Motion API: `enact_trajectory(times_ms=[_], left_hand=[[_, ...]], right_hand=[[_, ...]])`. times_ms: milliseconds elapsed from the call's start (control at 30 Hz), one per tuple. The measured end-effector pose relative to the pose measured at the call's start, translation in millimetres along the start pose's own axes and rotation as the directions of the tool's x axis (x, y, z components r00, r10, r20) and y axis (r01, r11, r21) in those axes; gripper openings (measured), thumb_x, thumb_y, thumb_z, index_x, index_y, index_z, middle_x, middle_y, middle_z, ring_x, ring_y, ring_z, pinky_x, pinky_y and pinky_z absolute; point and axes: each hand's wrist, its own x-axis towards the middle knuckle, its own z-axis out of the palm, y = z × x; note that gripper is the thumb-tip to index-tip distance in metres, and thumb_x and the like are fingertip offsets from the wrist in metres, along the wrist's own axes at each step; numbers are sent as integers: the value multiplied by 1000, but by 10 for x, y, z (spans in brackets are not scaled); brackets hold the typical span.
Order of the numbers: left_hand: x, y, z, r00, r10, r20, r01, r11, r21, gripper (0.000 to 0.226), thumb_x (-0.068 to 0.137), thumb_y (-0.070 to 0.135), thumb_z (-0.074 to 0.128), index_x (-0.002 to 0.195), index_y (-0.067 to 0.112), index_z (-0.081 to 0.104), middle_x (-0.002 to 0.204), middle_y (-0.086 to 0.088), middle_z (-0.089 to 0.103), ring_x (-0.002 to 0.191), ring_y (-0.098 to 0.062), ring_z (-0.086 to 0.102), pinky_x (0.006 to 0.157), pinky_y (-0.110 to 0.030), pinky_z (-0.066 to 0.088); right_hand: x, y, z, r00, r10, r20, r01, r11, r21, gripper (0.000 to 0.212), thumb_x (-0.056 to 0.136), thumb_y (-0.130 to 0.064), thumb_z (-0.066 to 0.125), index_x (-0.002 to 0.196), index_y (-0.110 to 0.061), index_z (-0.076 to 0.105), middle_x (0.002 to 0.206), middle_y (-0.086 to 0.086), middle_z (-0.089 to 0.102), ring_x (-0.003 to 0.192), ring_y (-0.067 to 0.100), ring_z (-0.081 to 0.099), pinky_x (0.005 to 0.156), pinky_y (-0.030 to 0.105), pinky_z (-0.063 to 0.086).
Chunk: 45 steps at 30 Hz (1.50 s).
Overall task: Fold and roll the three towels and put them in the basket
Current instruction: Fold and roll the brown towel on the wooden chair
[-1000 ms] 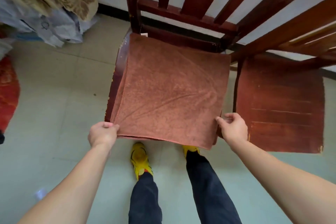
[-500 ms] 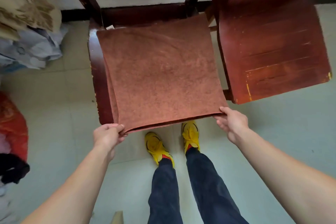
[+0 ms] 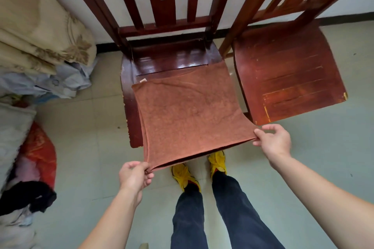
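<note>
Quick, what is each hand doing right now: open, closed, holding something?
Left hand: pinching the near left corner of the brown towel.
Right hand: pinching the towel's near right corner.

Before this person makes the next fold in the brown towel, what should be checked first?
1. Left hand pinches the towel at its near left corner: ok.
2. Right hand pinches the near right corner: ok.
3. Both layers caught in each pinch: cannot tell.
4. Far edge rests on the chair seat: ok.
5. Cloth spread without big wrinkles: ok.
6. Basket in sight: not ok, none shows.
</note>
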Motion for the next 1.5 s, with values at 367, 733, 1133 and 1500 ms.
enact_trajectory(times_ms=[367, 733, 1133, 1500], left_hand=[[278, 1214, 176, 983, -33, 182, 79, 965, -251, 24, 93, 6, 47, 70, 13, 48, 37, 4, 47, 30, -4, 45, 32, -11, 34], [1098, 1907, 798, 1000, -21, 6, 22, 916, -401, 14, 97, 10, 44, 87, 9, 55, 84, -4, 60, 59, -12, 66, 48, -18, 51], [1065, 1718, 1137, 629, 743, 229, -597, 272, 755, 27, 87, 11, 51, 109, 16, 67, 117, -10, 55, 109, -34, 53, 83, -44, 48], [1281, 1893, 998, 730, 668, 143, -456, 320, 831, 5, 80, 19, 67, 82, 21, 63, 101, -11, 58, 98, -37, 57, 72, -37, 41]], right_hand=[[418, -1312, 315, 963, 18, 268, -95, 957, 276, 16, 87, -16, 64, 72, -12, 64, 49, -3, 60, 36, 5, 50, 36, 13, 38], [1198, -1996, 1076, 892, 46, 450, -211, 922, 325, 3, 93, -17, 59, 92, -16, 62, 87, 3, 72, 67, 9, 72, 45, 17, 46], [1080, -1751, 1344, 494, -691, 527, 865, 329, -380, 27, 88, -17, 53, 110, -23, 67, 112, -1, 62, 104, 24, 55, 80, 37, 48], [1425, -2046, 1377, 485, -546, 683, 865, 185, -466, 9, 79, -34, 64, 87, -30, 62, 93, -3, 58, 94, 24, 56, 71, 33, 40]])
